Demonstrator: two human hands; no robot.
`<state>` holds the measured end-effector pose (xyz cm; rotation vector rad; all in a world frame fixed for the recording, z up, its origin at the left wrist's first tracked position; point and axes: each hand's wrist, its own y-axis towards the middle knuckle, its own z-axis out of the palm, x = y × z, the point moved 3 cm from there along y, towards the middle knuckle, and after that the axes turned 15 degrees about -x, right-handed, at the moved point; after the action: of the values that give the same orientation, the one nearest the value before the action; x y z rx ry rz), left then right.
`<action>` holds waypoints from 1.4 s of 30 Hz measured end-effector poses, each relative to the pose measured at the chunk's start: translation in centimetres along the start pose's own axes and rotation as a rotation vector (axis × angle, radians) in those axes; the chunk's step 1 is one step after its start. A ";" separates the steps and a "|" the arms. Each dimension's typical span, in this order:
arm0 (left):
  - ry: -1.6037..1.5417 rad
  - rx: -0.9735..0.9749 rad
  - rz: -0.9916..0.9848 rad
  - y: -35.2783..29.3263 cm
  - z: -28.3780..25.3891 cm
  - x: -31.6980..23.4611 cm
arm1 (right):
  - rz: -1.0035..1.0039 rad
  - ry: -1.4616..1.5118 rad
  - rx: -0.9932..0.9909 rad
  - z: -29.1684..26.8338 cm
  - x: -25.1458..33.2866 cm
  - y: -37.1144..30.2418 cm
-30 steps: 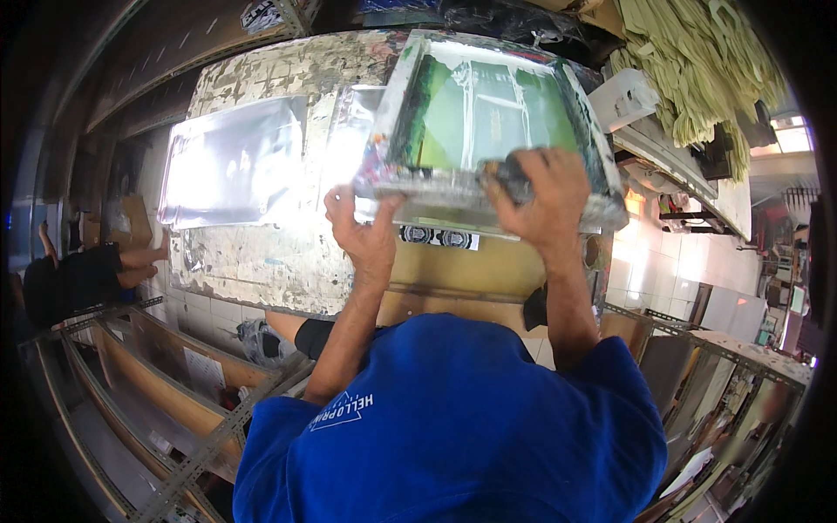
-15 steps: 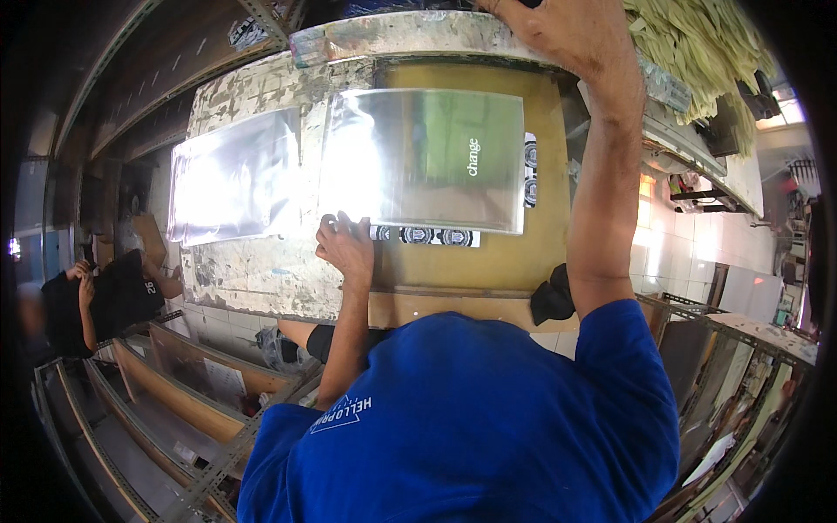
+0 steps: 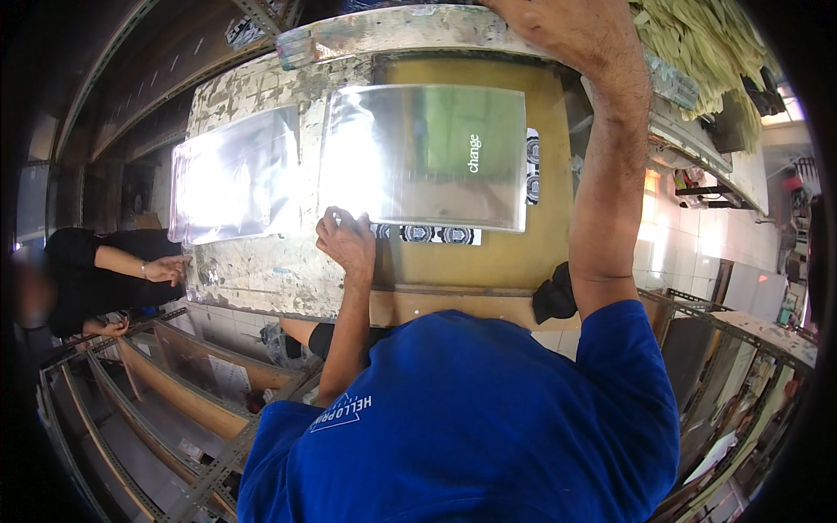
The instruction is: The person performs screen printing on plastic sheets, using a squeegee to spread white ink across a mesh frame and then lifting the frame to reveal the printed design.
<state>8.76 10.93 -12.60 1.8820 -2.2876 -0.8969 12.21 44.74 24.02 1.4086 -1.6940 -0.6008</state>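
Clear plastic bags (image 3: 453,192) lie flat in a glossy pile before me, with white lettering on the right part of the top one. My left hand (image 3: 347,244) is at the pile's near left corner, its bent fingers pinching the plastic's edge. Under the pile is a yellowish board (image 3: 523,261); strips with black-and-white round patterns (image 3: 440,234) stick out at its near and right sides. My right hand (image 3: 571,30) reaches to the far side, over a paint-stained wooden bar (image 3: 401,35). The top edge cuts off its fingers.
More shiny clear plastic (image 3: 235,174) lies left on the paint-spotted table (image 3: 261,279). A person in dark clothes (image 3: 113,270) is beyond the table's left end. Pale yellow strips (image 3: 697,52) hang at the far right. Metal racks (image 3: 183,392) stand near left and right.
The person at the left has turned and now stretches an arm toward the table. My right hand has shifted slightly up. My left hand stays at the bags' corner.
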 end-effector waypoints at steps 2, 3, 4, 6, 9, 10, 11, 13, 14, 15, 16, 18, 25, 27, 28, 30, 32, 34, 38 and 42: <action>0.012 -0.011 -0.004 0.1 -0.2 -0.1 | -0.023 0.004 -0.023 -0.1 0.1 -0.1; 0.018 -0.016 -0.007 0.1 -0.2 -0.1 | -0.035 0.007 -0.034 0.0 0.2 -0.1; 0.016 -0.026 0.011 0.1 -0.2 -0.1 | -0.031 0.024 -0.032 0.0 0.2 -0.1; 0.005 -0.046 0.052 0.2 -0.2 -0.2 | -0.024 0.050 -0.029 -0.2 0.3 0.0; -0.030 -0.028 0.017 0.2 0.1 -0.1 | 0.043 0.036 0.023 -0.1 0.2 0.1; -0.038 -0.034 0.006 0.3 0.3 0.1 | 0.031 0.041 0.016 -0.1 0.2 0.1; -0.046 -0.039 -0.004 0.3 0.4 0.3 | 0.019 0.044 0.009 0.0 0.1 0.0; -0.008 -0.102 -0.016 0.1 0.6 0.6 | 0.019 0.064 0.007 0.0 0.0 0.0; 0.039 -0.158 -0.018 0.1 0.4 0.4 | 0.032 0.078 0.013 0.1 -0.1 -0.1; 0.085 -0.214 -0.020 0.1 0.3 0.2 | 0.044 0.092 0.018 0.1 -0.2 -0.1; 0.096 -0.202 -0.036 0.0 0.5 0.4 | 0.033 0.077 0.010 0.1 -0.1 -0.1; 0.119 -0.183 -0.069 -0.1 0.9 0.9 | 0.008 0.051 -0.007 0.0 0.1 0.0; 0.002 -0.252 0.012 0.5 1.1 1.5 | 0.063 0.060 0.022 -0.1 0.3 0.1; -0.009 -0.297 0.024 1.0 0.7 1.4 | 0.050 0.026 0.017 -0.1 0.6 0.2; -0.150 -0.276 -0.073 1.3 0.7 1.3 | 0.058 0.023 0.025 -0.1 0.5 0.2; -0.386 -0.248 -0.229 2.1 0.3 0.6 | 0.076 0.017 0.036 -0.1 0.1 0.1; -0.529 -0.259 -0.324 2.4 0.0 0.0 | 0.057 0.025 0.018 -0.2 0.1 0.0; -0.612 -0.266 -0.371 2.6 -0.5 -0.4 | 0.034 0.025 -0.002 -0.2 0.1 0.0; -0.691 -0.261 -0.373 4.3 -1.8 -1.4 | 0.028 -0.042 0.025 -1.2 1.3 0.1; -0.836 -0.265 -0.372 6.6 -2.5 -2.1 | 0.078 0.013 0.018 0.0 0.2 0.3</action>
<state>4.43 12.43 -6.86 2.0841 -1.9617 -2.2635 12.03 44.59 24.26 1.3499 -1.7394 -0.5332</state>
